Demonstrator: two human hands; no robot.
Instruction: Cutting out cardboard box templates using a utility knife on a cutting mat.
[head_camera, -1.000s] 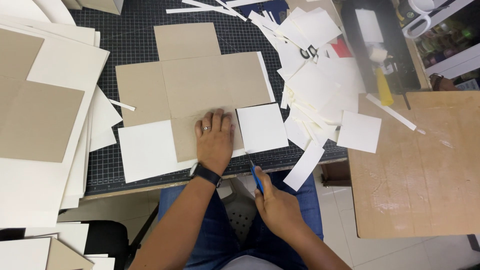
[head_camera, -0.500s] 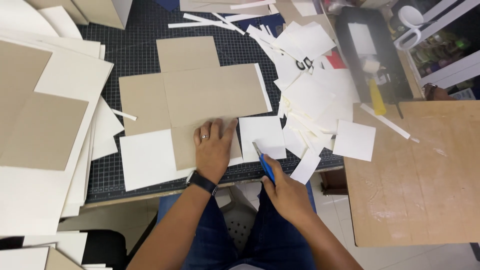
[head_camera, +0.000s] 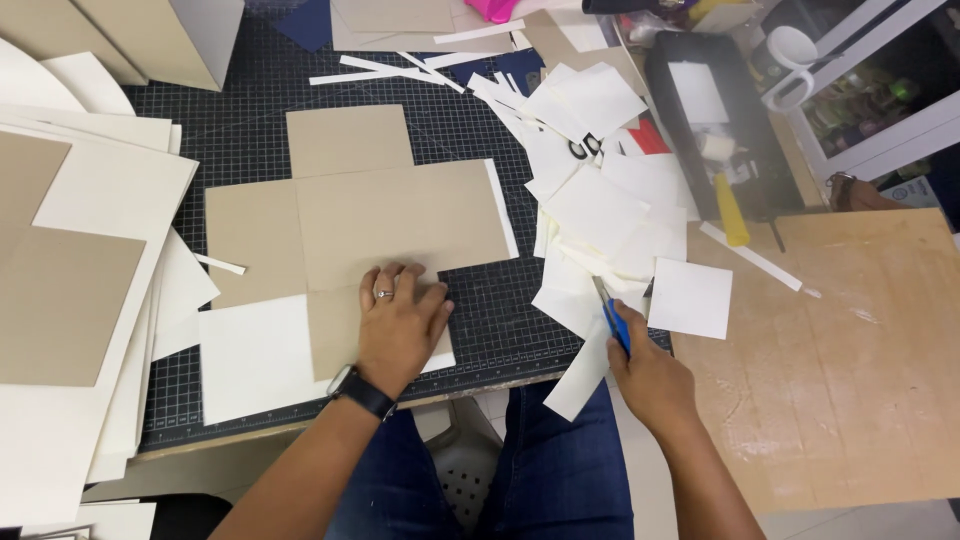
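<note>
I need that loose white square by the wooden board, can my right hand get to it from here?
Probably yes: the right hand holds a blue knife, but the white square lies just beside it, uncovered.

single head view, steeply down, close over the cutting mat (head_camera: 480, 320)

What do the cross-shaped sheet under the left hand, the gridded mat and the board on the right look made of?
Cross-shaped sheet: probably greyboard or thick card, matte tan, flat with crisp cut edges. Gridded mat: likely a vinyl or rubber cutting mat, dark with fine pale grid lines. Board on the right: apparently plywood or similar wood panel, pale, unfinished, faint grain and scuffs.
</note>
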